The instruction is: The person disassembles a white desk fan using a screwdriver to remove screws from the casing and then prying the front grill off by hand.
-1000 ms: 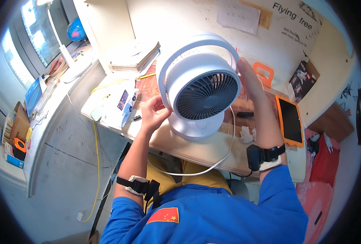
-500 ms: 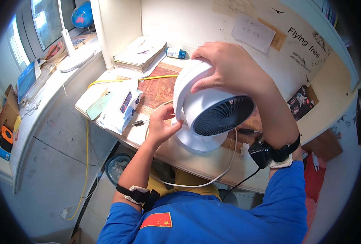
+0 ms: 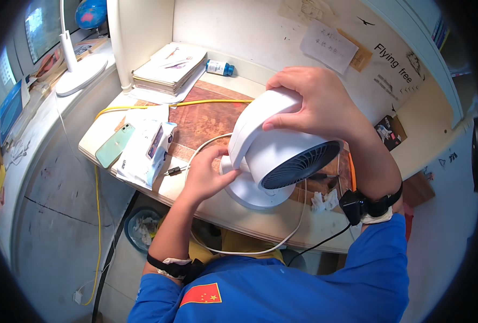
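Observation:
A white desk fan (image 3: 266,159) stands on its round base (image 3: 255,196) near the desk's front edge. Its dark slatted grille (image 3: 301,166) faces down and toward the right. My right hand (image 3: 322,105) grips the top of the curved white bracket (image 3: 250,118), thumb on the near side and fingers over the far side. Lower down, my left hand (image 3: 204,175) pinches the bracket's bottom end beside the neck, its thumb in front and its fingers partly hidden behind. A white cord (image 3: 250,252) loops from the fan over the desk's front edge.
On the desk's left lie a pale green phone (image 3: 115,145), a white packet (image 3: 144,153) and a cable plug (image 3: 174,170). Behind them are stacked books (image 3: 169,70), a blue-capped bottle (image 3: 219,68) and a yellow cable (image 3: 196,102). Crumpled tissue (image 3: 325,200) lies right. A bin (image 3: 142,229) stands below.
The whole view has shifted, with the desk items now further left. The fan's head is tipped further down, its grille looking narrower. Both hands keep their hold on the fan.

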`<state>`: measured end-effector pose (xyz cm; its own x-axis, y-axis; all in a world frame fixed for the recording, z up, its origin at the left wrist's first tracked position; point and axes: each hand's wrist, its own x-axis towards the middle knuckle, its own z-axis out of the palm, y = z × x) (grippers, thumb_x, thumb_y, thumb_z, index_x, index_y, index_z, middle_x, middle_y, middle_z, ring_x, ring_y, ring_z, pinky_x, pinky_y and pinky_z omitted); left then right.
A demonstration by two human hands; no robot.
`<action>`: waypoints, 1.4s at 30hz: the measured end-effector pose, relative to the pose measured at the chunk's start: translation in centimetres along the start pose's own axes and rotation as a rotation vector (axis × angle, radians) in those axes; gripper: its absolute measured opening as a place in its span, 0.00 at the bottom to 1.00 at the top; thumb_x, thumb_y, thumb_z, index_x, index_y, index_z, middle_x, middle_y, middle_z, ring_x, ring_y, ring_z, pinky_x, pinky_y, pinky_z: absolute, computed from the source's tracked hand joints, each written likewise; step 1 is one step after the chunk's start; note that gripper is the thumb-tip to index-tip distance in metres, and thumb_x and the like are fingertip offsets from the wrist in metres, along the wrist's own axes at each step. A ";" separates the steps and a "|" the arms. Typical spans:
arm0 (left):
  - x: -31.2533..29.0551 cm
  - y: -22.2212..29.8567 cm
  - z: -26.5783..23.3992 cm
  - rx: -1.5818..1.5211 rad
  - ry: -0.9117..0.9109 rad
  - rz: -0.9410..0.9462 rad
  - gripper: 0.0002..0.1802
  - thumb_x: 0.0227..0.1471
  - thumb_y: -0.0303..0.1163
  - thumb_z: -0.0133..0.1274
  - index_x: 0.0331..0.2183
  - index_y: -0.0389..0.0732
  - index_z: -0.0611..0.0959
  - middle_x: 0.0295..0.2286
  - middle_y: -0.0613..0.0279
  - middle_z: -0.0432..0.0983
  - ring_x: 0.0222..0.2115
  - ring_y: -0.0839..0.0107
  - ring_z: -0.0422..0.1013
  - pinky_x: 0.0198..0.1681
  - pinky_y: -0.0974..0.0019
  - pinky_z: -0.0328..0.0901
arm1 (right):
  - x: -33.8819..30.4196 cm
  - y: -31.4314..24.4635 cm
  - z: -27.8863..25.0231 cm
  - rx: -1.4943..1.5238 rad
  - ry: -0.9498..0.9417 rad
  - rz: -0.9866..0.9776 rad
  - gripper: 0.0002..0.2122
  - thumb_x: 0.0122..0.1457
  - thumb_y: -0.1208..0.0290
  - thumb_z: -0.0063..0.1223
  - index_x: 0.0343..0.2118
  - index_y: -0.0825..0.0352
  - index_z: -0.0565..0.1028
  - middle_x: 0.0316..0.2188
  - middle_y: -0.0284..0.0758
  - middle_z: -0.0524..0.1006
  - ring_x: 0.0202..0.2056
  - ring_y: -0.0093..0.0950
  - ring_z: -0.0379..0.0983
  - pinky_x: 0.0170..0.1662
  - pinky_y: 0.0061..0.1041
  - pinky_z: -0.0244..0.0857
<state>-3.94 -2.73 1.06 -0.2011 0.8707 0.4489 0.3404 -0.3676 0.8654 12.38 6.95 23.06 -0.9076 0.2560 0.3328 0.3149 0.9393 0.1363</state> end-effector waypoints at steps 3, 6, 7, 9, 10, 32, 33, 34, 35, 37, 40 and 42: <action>1.2 3.0 -2.0 0.010 -0.138 0.018 0.31 0.38 0.33 0.63 0.45 0.31 0.75 0.41 0.49 0.75 0.45 0.57 0.70 0.51 0.60 0.61 | -0.1 -0.2 -0.1 -0.001 0.012 0.009 0.26 0.40 0.44 0.62 0.33 0.64 0.78 0.29 0.36 0.78 0.33 0.35 0.75 0.36 0.30 0.67; 3.6 6.0 -0.9 -0.028 0.107 0.222 0.31 0.44 0.37 0.62 0.48 0.31 0.72 0.41 0.48 0.73 0.43 0.56 0.70 0.49 0.61 0.62 | 0.0 -0.1 0.4 0.006 0.036 0.010 0.25 0.40 0.45 0.62 0.32 0.64 0.78 0.29 0.37 0.78 0.32 0.35 0.75 0.36 0.30 0.67; 4.6 7.1 0.4 -0.089 0.119 0.243 0.31 0.46 0.41 0.60 0.47 0.31 0.72 0.40 0.48 0.73 0.42 0.55 0.70 0.47 0.60 0.63 | -0.3 0.1 0.3 0.006 0.051 0.006 0.25 0.40 0.45 0.62 0.32 0.64 0.78 0.29 0.37 0.78 0.32 0.35 0.75 0.36 0.30 0.67; 5.6 7.6 1.5 -0.140 0.135 0.272 0.31 0.49 0.45 0.58 0.47 0.31 0.72 0.39 0.48 0.72 0.40 0.55 0.70 0.46 0.60 0.63 | -0.4 0.4 -0.1 0.025 0.034 0.033 0.25 0.40 0.46 0.61 0.32 0.65 0.78 0.29 0.37 0.78 0.33 0.36 0.75 0.37 0.31 0.67; 6.0 6.6 2.2 -0.083 0.212 0.369 0.31 0.50 0.48 0.56 0.46 0.31 0.73 0.37 0.48 0.72 0.38 0.56 0.70 0.44 0.60 0.63 | -0.4 0.6 -0.2 0.050 0.016 0.054 0.24 0.40 0.47 0.61 0.32 0.65 0.78 0.29 0.38 0.78 0.33 0.36 0.75 0.37 0.31 0.67; 7.7 4.2 2.0 0.058 0.276 0.482 0.30 0.60 0.51 0.39 0.43 0.30 0.74 0.32 0.55 0.74 0.32 0.68 0.70 0.37 0.70 0.64 | -9.7 6.8 6.8 1.177 0.677 0.464 0.31 0.48 0.47 0.62 0.45 0.72 0.74 0.35 0.33 0.77 0.39 0.20 0.71 0.44 0.20 0.65; 8.1 4.3 1.5 0.023 0.205 0.490 0.28 0.61 0.48 0.39 0.45 0.30 0.73 0.32 0.57 0.73 0.32 0.70 0.70 0.38 0.71 0.64 | -9.8 5.9 6.7 1.144 0.735 0.509 0.31 0.47 0.47 0.63 0.44 0.72 0.74 0.35 0.34 0.77 0.38 0.21 0.71 0.43 0.20 0.65; 8.6 4.2 1.4 0.000 0.151 0.478 0.27 0.62 0.46 0.39 0.46 0.30 0.73 0.33 0.56 0.73 0.34 0.70 0.70 0.40 0.70 0.64 | -10.0 5.1 6.5 1.144 0.739 0.518 0.31 0.47 0.47 0.63 0.44 0.72 0.74 0.35 0.34 0.77 0.38 0.21 0.71 0.43 0.20 0.65; 9.1 4.2 1.1 -0.017 0.100 0.464 0.26 0.62 0.45 0.39 0.48 0.30 0.72 0.35 0.56 0.74 0.36 0.70 0.70 0.42 0.69 0.64 | -10.0 4.2 6.3 1.112 0.803 0.559 0.31 0.46 0.47 0.63 0.43 0.72 0.75 0.34 0.34 0.77 0.36 0.21 0.72 0.41 0.20 0.66; 9.8 4.4 -0.5 -0.034 -0.030 0.257 0.25 0.61 0.41 0.41 0.53 0.34 0.69 0.45 0.51 0.72 0.47 0.65 0.67 0.51 0.65 0.60 | -10.0 3.2 5.9 1.084 0.870 0.604 0.31 0.45 0.47 0.64 0.41 0.72 0.75 0.33 0.34 0.78 0.35 0.21 0.73 0.39 0.20 0.67; 10.8 9.0 0.6 0.152 0.021 0.399 0.28 0.58 0.43 0.46 0.55 0.35 0.67 0.50 0.46 0.67 0.51 0.58 0.65 0.55 0.60 0.57 | -10.2 3.2 6.3 0.843 0.965 0.596 0.27 0.46 0.48 0.64 0.37 0.70 0.77 0.26 0.34 0.78 0.29 0.21 0.74 0.35 0.20 0.68; 11.0 13.8 3.5 0.275 0.003 0.457 0.30 0.56 0.45 0.47 0.55 0.37 0.67 0.51 0.44 0.66 0.51 0.55 0.65 0.56 0.58 0.56 | -10.1 2.8 6.5 0.834 0.973 0.631 0.25 0.47 0.49 0.63 0.37 0.70 0.77 0.26 0.34 0.78 0.28 0.21 0.74 0.35 0.21 0.68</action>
<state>1.73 2.94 17.19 0.0215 0.6409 0.7673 0.6221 -0.6094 0.4916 20.60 8.50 14.01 -0.0237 0.7392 0.6731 0.0251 0.6735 -0.7387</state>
